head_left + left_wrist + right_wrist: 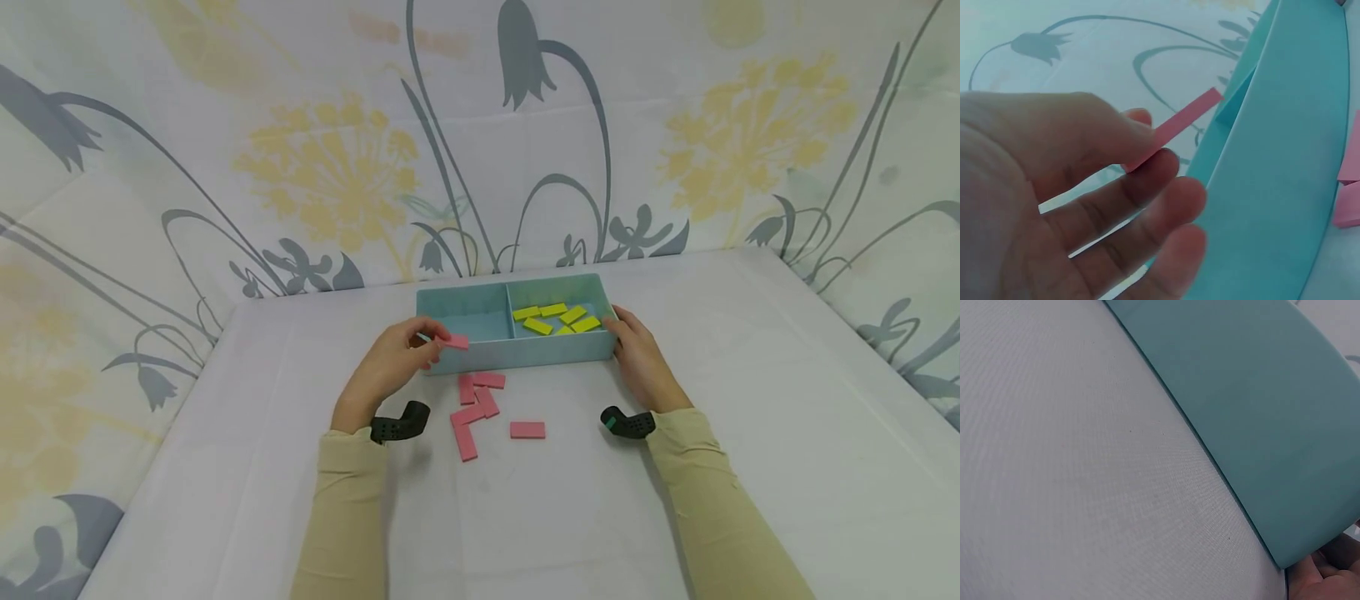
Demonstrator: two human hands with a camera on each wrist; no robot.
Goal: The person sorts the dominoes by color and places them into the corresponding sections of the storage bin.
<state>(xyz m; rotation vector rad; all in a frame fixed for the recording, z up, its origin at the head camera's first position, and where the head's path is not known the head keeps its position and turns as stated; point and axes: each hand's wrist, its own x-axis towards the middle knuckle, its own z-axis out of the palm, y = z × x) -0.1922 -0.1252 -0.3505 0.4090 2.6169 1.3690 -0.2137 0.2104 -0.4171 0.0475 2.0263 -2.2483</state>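
Between the thumb and fingertips of my left hand (386,367) is a pink rectangular tile (456,342), held above the front rim of a light blue two-compartment box (525,353). The left wrist view shows the tile edge-on, sticking out past the thumb, with the other fingers spread below it. My right hand (641,358) grips the box's right end, thumb at the rim; in the right wrist view only a few curled fingers (1329,582) show at the box corner. Several yellow tiles (537,326) lie in the right compartment. No tile shows in the visible part of the left compartment.
In front of the box, several pink tiles (467,389) lie in a loose, partly touching cluster. One more pink tile (527,430) rests apart to their right. A white cloth (570,517) covers the table, and a flower-patterned cloth (465,125) hangs behind.
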